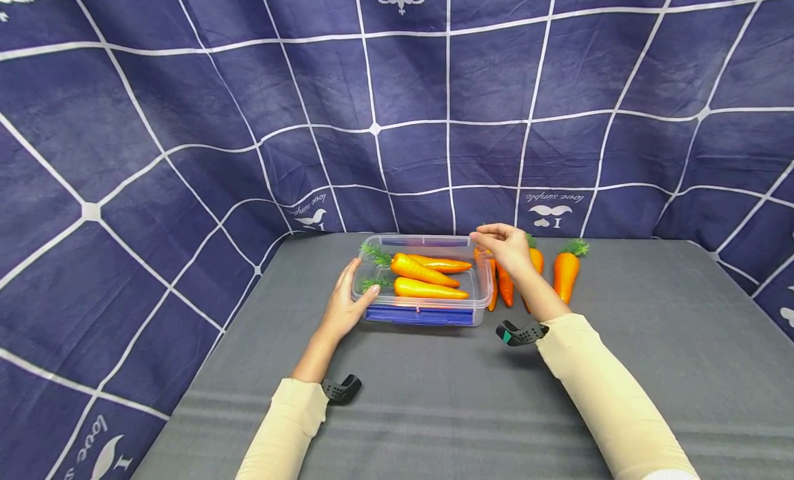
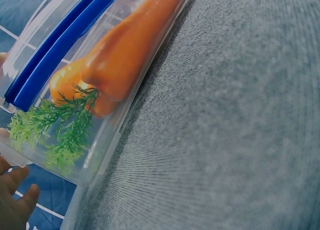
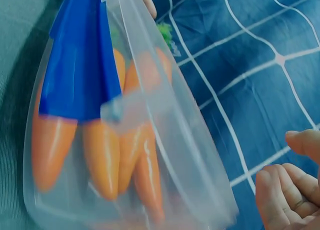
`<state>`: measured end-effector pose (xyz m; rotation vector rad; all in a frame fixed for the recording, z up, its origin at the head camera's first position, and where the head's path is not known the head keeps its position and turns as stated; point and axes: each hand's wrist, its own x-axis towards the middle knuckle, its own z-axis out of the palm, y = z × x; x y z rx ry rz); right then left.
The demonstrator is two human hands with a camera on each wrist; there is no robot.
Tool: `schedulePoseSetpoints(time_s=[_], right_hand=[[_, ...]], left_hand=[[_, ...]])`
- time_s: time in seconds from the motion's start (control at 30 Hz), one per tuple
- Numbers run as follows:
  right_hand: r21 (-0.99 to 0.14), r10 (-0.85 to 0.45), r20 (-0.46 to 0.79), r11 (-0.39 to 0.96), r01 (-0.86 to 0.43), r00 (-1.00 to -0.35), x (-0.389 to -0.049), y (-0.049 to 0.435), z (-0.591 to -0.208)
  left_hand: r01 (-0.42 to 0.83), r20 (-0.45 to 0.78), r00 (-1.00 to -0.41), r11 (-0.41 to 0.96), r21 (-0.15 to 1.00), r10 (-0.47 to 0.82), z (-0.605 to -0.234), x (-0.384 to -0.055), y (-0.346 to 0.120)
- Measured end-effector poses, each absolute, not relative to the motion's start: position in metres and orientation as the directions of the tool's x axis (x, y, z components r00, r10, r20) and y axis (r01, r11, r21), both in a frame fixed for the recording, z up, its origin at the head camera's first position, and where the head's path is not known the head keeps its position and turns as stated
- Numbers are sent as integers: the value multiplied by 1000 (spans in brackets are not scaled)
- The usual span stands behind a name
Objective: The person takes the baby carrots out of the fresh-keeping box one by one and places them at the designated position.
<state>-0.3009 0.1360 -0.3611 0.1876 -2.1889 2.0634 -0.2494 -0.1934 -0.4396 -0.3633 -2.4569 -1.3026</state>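
Note:
A clear plastic box [image 1: 484,314] without a lid has a blue latch [image 1: 418,316] along its front wall. Three carrots with green tops lie in it in the head view, one of them the front carrot [image 1: 428,288]. My left hand [image 1: 343,306] holds the box's left front corner, thumb over the rim and fingers along the end wall. Over the back right corner hovers my right hand [image 1: 505,247], with bent fingers and nothing in them. In the right wrist view the right hand [image 3: 295,185] is apart from the box, thumb away from the fingers.
Several more carrots lie right of the box, partly behind my right forearm; the outermost carrot [image 1: 566,276] is farthest right. A grey cloth [image 1: 422,404] covers the table. Blue cloth with white lines [image 1: 409,156] hangs behind the box and at the left.

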Motion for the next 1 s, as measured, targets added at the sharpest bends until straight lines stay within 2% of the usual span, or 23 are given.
schedulePoseSetpoints(time_s=[0.13, 0.37, 0.63, 0.87, 1.0], right_hand=[[-980, -29, 162, 112, -165, -986, -300, 124, -359], [-981, -103, 159, 99, -169, -982, -302, 103, -361], [-955, -165, 143, 237, -180, -976, -306, 80, -367], [-957, -235, 81, 254, -141, -969, -312, 60, -371], [-928, -259, 75, 334, -162, -963, -315, 54, -378]], left_hand=[[380, 410, -909, 543, 748, 72, -439, -250, -192], [380, 407, -910, 543, 749, 74, -439, -250, -191], [386, 414, -907, 541, 747, 76, -440, -251, -192], [380, 409, -910, 543, 749, 72, -440, -250, -193], [375, 406, -911, 544, 750, 67, -440, -250, -194]])
